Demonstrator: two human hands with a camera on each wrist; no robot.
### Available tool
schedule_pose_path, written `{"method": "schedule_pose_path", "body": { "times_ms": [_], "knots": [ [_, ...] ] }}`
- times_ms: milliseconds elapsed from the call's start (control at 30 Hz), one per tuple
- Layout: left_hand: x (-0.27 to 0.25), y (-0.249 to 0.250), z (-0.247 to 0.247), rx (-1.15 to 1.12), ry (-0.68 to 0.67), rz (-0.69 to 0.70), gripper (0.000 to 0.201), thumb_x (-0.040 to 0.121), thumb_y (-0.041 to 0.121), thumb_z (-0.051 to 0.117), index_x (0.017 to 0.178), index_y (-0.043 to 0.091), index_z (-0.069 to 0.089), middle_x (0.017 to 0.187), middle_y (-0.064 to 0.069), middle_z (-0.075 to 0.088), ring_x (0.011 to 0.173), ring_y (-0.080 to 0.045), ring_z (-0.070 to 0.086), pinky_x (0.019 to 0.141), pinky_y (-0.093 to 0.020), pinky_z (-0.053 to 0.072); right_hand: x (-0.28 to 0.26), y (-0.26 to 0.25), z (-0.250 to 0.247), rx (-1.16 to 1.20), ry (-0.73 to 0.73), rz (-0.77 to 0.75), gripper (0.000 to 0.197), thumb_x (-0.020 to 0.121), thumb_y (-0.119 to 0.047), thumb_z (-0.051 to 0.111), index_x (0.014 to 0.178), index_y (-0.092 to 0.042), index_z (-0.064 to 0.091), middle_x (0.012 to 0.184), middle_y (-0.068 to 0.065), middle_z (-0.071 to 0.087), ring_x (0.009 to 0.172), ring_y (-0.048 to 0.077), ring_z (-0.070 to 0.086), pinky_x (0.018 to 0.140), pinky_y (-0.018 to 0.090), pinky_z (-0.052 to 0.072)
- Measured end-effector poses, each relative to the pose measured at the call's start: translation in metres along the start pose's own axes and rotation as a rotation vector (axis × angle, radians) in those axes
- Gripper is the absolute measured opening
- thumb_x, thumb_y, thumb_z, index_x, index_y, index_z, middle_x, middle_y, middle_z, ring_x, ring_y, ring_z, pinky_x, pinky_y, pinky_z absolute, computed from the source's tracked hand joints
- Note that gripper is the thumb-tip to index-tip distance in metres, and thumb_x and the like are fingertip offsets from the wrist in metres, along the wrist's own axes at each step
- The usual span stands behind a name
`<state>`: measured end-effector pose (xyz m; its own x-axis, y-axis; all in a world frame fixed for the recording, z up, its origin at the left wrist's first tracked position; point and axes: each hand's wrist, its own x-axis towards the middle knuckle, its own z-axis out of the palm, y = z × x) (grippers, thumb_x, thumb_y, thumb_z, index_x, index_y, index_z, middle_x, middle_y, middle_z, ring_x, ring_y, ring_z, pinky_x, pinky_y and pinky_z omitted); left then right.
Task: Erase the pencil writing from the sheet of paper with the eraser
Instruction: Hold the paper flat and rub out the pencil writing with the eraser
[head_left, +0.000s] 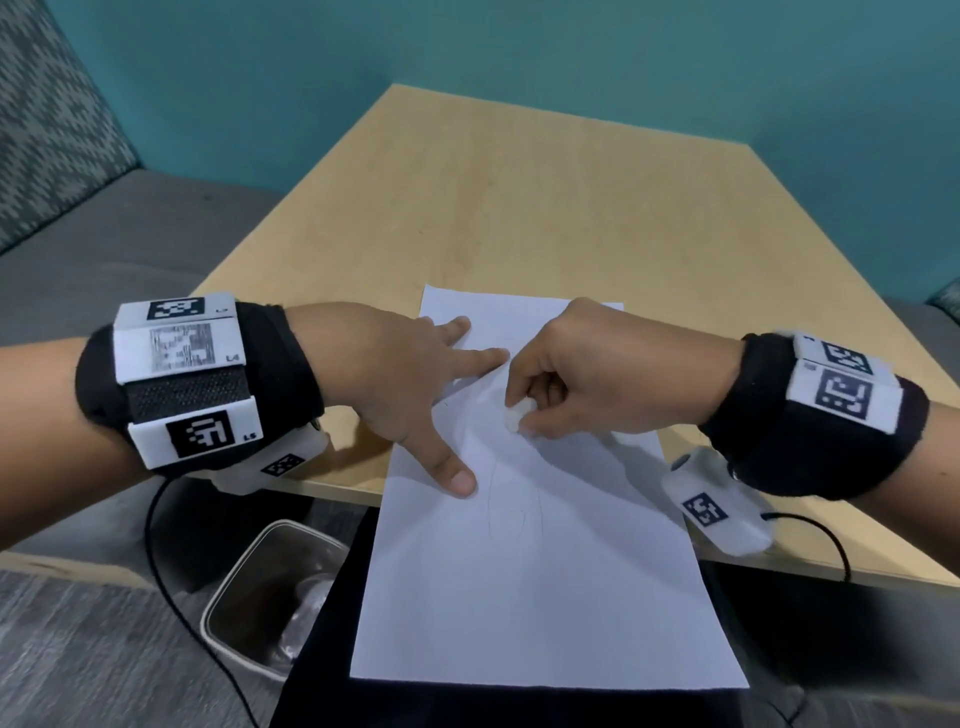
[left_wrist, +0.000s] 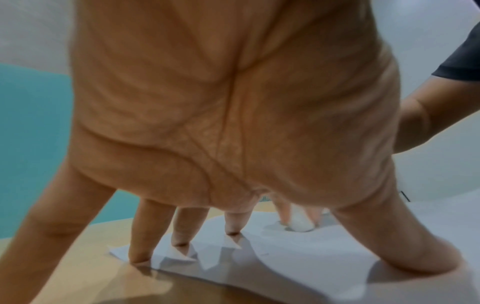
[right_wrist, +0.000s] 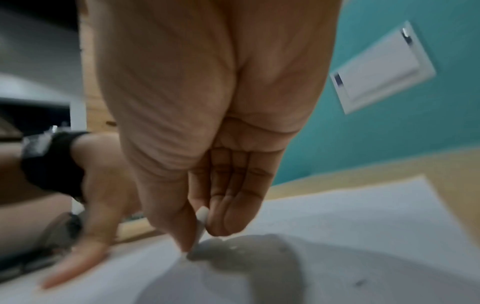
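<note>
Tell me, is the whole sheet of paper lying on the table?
No, the near end of the sheet of paper hangs past the edge of the wooden table.

black wristbands (head_left: 291, 364), white coded tags (head_left: 182, 343), black cables (head_left: 171, 597)

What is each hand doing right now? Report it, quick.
Left hand: open, fingers spread, pressing the sheet of paper flat.
Right hand: pinching the eraser against the paper.

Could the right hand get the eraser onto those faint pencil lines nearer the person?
Probably yes. The right hand pinches the eraser on the sheet of paper, and the faint pencil lines lie on bare paper. The left hand presses beside them, not over them.
</note>
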<state>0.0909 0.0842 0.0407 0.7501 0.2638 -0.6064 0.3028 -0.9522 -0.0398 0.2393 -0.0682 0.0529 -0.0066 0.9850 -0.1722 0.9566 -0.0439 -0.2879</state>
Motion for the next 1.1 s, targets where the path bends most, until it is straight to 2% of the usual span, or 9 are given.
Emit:
{"method": "schedule_pose_path", "body": {
  "times_ms": [100,200,333,500,600,667,800,900,1100],
  "knots": [
    [0.001,0.003,-0.002,0.024,-0.009,-0.006,0.143,0.052,0.101,0.063,0.158,0.058,-0.023,0.174,0.004,-0.025,0.163,-0.028,0.010,0.120,-0.053,0.036,-0.001,0.001,0.003,-0.028,0.060,-0.001,0.013,0.088,-0.029,0.076,0.100,-0.025,0.078,0.068,-0.015,0.070,0.069,-0.002,0.064,0.064,0.015,0.050],
    [0.001,0.006,-0.004,0.044,-0.015,-0.015,0.142,0.054,0.099,0.064,0.159,0.057,-0.022,0.175,0.001,-0.023,0.161,-0.031,0.019,0.118,-0.051,0.040,-0.008,-0.009,0.006,-0.013,0.005,-0.043,0.010,0.090,-0.031,0.076,0.097,-0.024,0.078,0.069,-0.014,0.069,0.069,0.004,0.066,0.066,0.023,0.054],
    [0.002,0.006,-0.004,0.066,-0.011,-0.013,0.145,0.051,0.101,0.062,0.158,0.055,-0.026,0.175,0.001,-0.022,0.163,-0.031,0.011,0.119,-0.053,0.038,-0.005,0.002,0.000,-0.100,0.064,0.013,0.005,0.086,-0.025,0.071,0.087,-0.023,0.076,0.063,-0.007,0.067,0.060,0.009,0.060,0.065,0.033,0.055],
    [0.001,0.006,-0.003,0.067,-0.021,-0.022,0.145,0.052,0.101,0.062,0.158,0.055,-0.026,0.174,0.002,-0.025,0.164,-0.030,0.007,0.119,-0.054,0.037,-0.012,-0.008,0.005,-0.092,0.013,-0.034,0.006,0.089,-0.027,0.070,0.090,-0.025,0.076,0.065,-0.008,0.067,0.063,0.010,0.062,0.060,0.024,0.051],
    [0.001,0.007,-0.004,0.069,-0.026,-0.026,0.145,0.053,0.100,0.061,0.158,0.054,-0.027,0.174,0.002,-0.026,0.164,-0.030,0.006,0.120,-0.054,0.036,-0.008,-0.001,-0.001,-0.134,0.046,0.013,0.006,0.088,-0.025,0.068,0.084,-0.026,0.072,0.059,-0.009,0.062,0.061,0.001,0.057,0.054,0.021,0.044],
    [0.001,0.007,-0.004,0.072,-0.029,-0.031,0.144,0.053,0.100,0.062,0.157,0.054,-0.027,0.174,0.002,-0.026,0.164,-0.029,0.005,0.120,-0.055,0.036,-0.007,0.000,-0.001,-0.174,0.080,0.033,0.008,0.086,-0.024,0.064,0.080,-0.025,0.069,0.057,-0.007,0.059,0.060,-0.002,0.055,0.054,0.027,0.044],
    [-0.001,0.008,-0.004,0.056,-0.037,-0.031,0.144,0.054,0.098,0.064,0.158,0.055,-0.026,0.173,0.003,-0.028,0.164,-0.028,0.002,0.121,-0.055,0.034,-0.014,-0.016,0.005,-0.159,0.005,-0.012,0.014,0.089,-0.027,0.063,0.075,-0.027,0.061,0.059,-0.005,0.059,0.055,0.008,0.052,0.056,0.031,0.049],
    [-0.001,0.010,-0.005,0.072,-0.038,-0.036,0.142,0.057,0.097,0.063,0.158,0.053,-0.028,0.173,0.002,-0.028,0.164,-0.028,0.002,0.122,-0.055,0.033,-0.012,-0.008,0.000,-0.188,0.032,0.035,0.013,0.087,-0.025,0.062,0.074,-0.026,0.061,0.058,-0.004,0.059,0.055,0.008,0.050,0.060,0.039,0.054],
    [0.000,0.007,-0.004,0.054,-0.037,-0.033,0.144,0.056,0.097,0.065,0.158,0.054,-0.026,0.173,0.003,-0.028,0.164,-0.029,-0.001,0.123,-0.057,0.031,-0.016,-0.020,0.009,-0.225,0.024,0.008,0.023,0.091,-0.028,0.059,0.071,-0.032,0.049,0.063,-0.004,0.057,0.058,0.006,0.044,0.063,0.041,0.054]
  ]
}}
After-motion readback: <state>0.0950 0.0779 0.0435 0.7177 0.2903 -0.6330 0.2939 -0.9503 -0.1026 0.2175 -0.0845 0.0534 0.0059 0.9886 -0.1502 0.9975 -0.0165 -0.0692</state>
